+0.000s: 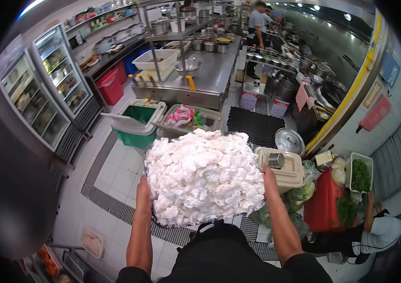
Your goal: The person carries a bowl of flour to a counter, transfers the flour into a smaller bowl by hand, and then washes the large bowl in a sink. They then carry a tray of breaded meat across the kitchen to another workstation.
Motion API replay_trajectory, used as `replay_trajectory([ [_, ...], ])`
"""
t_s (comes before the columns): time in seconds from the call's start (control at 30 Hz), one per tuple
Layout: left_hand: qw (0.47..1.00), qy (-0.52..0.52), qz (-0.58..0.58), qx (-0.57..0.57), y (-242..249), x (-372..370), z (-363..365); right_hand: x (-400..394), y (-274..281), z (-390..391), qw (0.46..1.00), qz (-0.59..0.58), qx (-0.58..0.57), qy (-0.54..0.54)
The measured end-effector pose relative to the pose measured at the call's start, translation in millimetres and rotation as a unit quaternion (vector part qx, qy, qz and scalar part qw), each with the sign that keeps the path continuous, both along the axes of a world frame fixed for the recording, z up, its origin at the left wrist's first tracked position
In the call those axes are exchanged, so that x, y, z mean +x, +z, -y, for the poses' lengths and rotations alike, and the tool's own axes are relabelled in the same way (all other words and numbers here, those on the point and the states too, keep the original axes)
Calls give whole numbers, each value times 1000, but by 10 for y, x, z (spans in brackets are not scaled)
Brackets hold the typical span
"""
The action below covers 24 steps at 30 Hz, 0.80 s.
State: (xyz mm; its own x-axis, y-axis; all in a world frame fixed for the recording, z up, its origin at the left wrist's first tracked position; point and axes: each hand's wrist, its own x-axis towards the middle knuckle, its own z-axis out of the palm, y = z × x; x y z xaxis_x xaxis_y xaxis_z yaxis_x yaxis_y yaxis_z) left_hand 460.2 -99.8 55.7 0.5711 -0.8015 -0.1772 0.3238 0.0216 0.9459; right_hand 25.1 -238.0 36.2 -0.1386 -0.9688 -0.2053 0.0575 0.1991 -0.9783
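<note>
A large heap of white, lumpy pieces that look flour-coated (205, 177) is held up in front of my body. Only thin dark edges of the tray (153, 218) under it show. My left hand (143, 191) grips the tray's left side, and my right hand (269, 179) grips the opposite side. The fingers of both hands are partly hidden by the load and tray. Just beyond my right hand is a beige lidded bin (285, 174) with a metal cup (276, 161) on its lid.
Ahead are a green bin (136, 134), a bin with plastic bags (186, 118) and a steel counter (210, 70). Glass-door fridges (61, 70) line the left. At right a person (379, 231) crouches near a red container (320, 200). A person (257, 28) stands farther back.
</note>
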Motion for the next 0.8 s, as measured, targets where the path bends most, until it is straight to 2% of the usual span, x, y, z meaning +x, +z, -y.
replay_trajectory([
  [0.1, 997, -66, -27, -3, 222, -44, 772, -113, 118, 261, 997, 20, -2, -73],
  [0.13, 997, -68, -26, 0, 240, -71, 1007, -7, 465, 198, 995, 27, -34, -88],
  [0.23, 991, -120, -53, -12, 347, -221, 1679, -258, 372, 675, 994, 44, -8, -101],
  [0.3, 991, -122, -9, -57, 465, -340, 1937, -300, 289, 917, 992, 53, 7, -112],
  [0.37, 986, -154, -44, -49, 449, -314, 2277, -257, 416, 1129, 983, 80, -13, -163],
  [0.43, 988, -153, 4, 0, 334, -254, 2768, -466, 295, 1554, 984, 78, -4, -159],
  [0.5, 988, -149, -26, 13, 338, -241, 3181, -482, 257, 1787, 987, 56, 1, -150],
  [0.57, 985, -168, -9, -25, 664, -349, 3347, -479, 166, 1958, 987, 63, -9, -147],
  [0.6, 983, -148, 99, -47, 109, -94, 3923, -414, 215, 2039, 984, 87, -12, -158],
  [0.63, 983, -144, 96, -61, 195, -51, 4193, -360, 339, 2252, 980, 111, -26, -166],
  [0.7, 977, -186, 79, 67, 170, -104, 4436, -447, 194, 2518, 983, 76, -20, -167],
  [0.73, 974, -179, 115, 84, 413, -185, 4519, -436, 188, 2672, 977, 106, -35, -184],
  [0.8, 972, -198, 100, 73, 431, -216, 4851, -337, 244, 2826, 968, 135, -39, -208],
])
